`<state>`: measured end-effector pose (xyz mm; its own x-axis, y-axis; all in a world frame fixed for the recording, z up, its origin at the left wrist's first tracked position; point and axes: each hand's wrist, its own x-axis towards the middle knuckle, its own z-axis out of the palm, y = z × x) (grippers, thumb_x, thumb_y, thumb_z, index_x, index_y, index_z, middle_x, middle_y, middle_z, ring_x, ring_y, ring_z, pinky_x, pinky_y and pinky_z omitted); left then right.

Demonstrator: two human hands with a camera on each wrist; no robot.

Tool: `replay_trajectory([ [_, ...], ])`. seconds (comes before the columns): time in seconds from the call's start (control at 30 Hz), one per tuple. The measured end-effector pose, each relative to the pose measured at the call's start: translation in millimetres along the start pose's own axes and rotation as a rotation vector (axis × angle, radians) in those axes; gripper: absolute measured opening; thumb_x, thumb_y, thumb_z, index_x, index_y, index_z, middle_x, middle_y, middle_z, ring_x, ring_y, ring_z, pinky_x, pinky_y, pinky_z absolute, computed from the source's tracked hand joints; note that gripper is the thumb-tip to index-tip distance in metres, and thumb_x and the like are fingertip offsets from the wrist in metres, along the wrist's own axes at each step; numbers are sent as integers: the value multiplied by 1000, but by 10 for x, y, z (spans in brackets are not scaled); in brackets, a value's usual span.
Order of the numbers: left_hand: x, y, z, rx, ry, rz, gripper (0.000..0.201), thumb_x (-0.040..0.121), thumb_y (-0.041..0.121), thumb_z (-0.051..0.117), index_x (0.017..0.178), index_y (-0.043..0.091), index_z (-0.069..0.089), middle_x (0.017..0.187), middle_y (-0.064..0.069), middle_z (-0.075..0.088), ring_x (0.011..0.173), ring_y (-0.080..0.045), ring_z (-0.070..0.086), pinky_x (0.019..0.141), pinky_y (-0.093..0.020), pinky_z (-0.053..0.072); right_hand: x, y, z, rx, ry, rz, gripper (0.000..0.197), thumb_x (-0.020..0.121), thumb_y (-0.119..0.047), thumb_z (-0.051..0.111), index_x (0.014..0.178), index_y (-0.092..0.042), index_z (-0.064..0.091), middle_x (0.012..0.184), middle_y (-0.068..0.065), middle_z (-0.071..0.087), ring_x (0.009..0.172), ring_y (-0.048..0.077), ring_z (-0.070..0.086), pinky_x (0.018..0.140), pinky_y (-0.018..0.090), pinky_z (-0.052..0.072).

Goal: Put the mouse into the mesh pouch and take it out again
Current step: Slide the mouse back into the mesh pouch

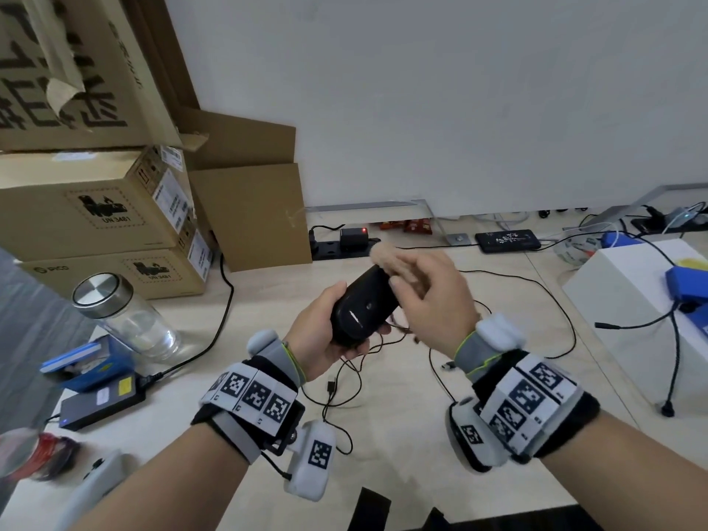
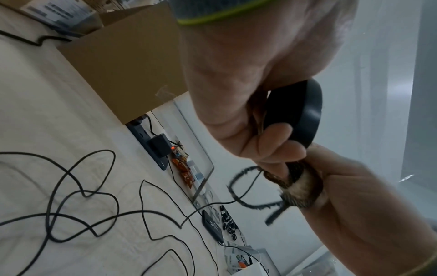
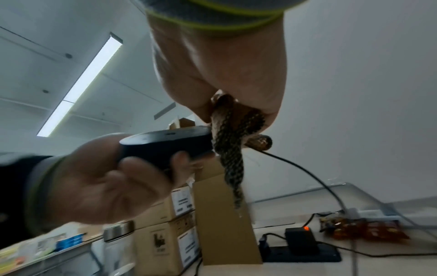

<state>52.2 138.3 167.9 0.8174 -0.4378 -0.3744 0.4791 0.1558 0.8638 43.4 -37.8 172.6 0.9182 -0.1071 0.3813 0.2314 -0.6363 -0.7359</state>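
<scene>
L hand curled round rear end of black mouse, thumb on its left side, fingers wrapped underneath; held up in the air above the desk, not resting on anything. R hand fingers bunched, pinching the tan mesh pouch at the mouse's front end; pouch crumpled, gathered in the fingers, touching the mouse nose. Right wrist view: pouch hangs down limp from the pinch, just beside the mouse tip; can't tell if the nose is inside the opening. Mouse long axis runs away from the person, front pointing up and fwd toward the wall, top side facing camera. Dark drawstring loops off the pouch below the hands. Loose black cables on desk under both hands. Glass jar w/ metal lid well left, cardboard boxes behind it.
</scene>
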Motion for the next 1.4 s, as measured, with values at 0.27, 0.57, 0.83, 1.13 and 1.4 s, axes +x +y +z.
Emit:
replay_trajectory([
  [0.27,47,-30,-20,-7,103,67,39,96,31,38,83,8,67,70,-15,56,56,-23,51,48,-25,31,-333,-207,202,74,-147,-292,29,86,-15,63,114,-16,70,100,4,54,91,10,55,81,16,45],
  [0.57,53,2,-23,-103,142,68,42,99,35,35,89,7,64,74,-16,64,56,-26,58,50,-27,41,-313,-264,300,20,3,-202,20,91,-19,61,108,-13,70,104,5,54,89,-1,49,78,4,38],
  [0.83,52,-98,-130,-83,168,36,51,99,41,32,98,-1,61,73,-19,58,50,-24,50,42,-24,37,-309,-43,219,13,-155,-312,20,82,-16,69,102,-20,70,96,0,57,81,11,55,70,26,49],
  [1.13,34,3,-24,-81,105,31,56,101,41,25,112,0,62,81,-26,66,44,-25,47,38,-23,30,58,42,88,151,34,188,21,80,-34,61,100,-34,67,97,-2,65,79,21,64,79,42,55],
  [1.4,118,-37,79,-199,311,30,42,104,31,30,87,6,59,67,-9,64,61,-21,62,55,-28,50,-355,-118,250,114,-186,-256,28,84,-34,66,108,-20,67,110,-1,51,95,9,56,80,23,49],
])
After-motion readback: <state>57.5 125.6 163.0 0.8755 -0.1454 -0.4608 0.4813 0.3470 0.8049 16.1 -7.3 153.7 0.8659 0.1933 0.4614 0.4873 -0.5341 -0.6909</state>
